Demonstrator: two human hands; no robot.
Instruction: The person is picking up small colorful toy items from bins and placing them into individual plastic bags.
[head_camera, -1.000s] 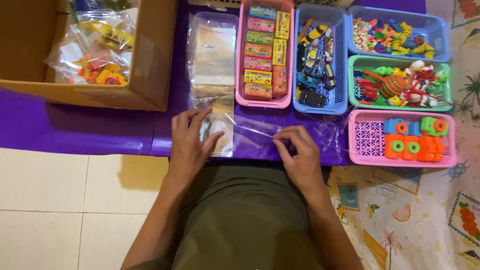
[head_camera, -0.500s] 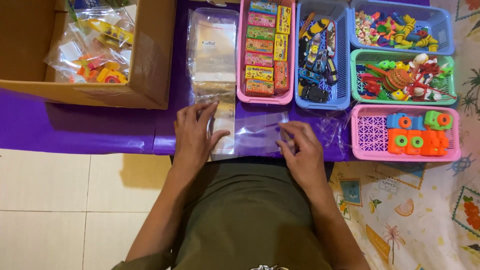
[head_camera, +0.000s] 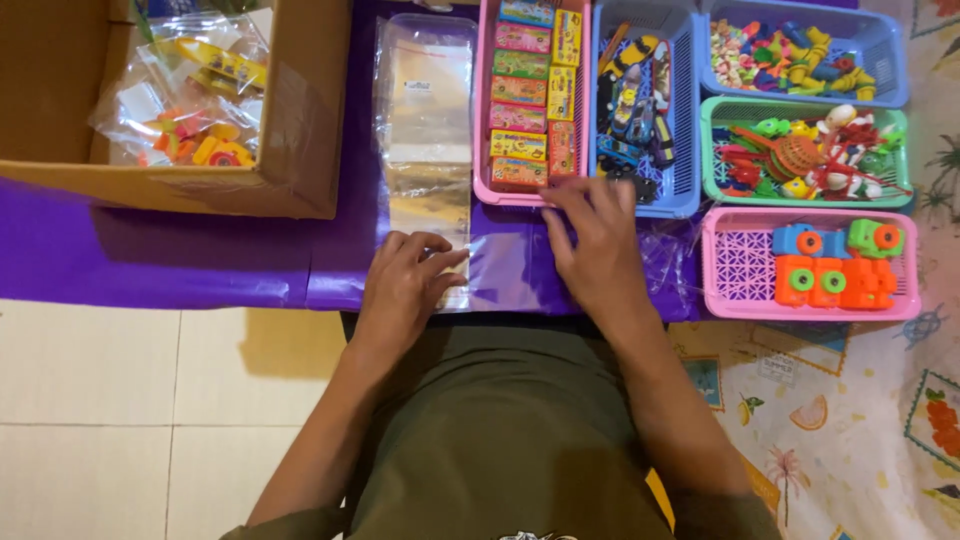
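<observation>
My left hand (head_camera: 405, 285) lies flat, fingers spread, on a clear plastic bag (head_camera: 505, 265) at frame centre; my right hand (head_camera: 595, 235) reaches toward the long pink plastic basket (head_camera: 483, 120), fingers loosely extended, holding nothing.

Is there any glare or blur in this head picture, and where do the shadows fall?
Head view: even indoor light; sheen on the clear plastic bag under the left hand and on the bag stack; soft shadow below the cardboard box; right hand sharp, without motion blur.
</observation>
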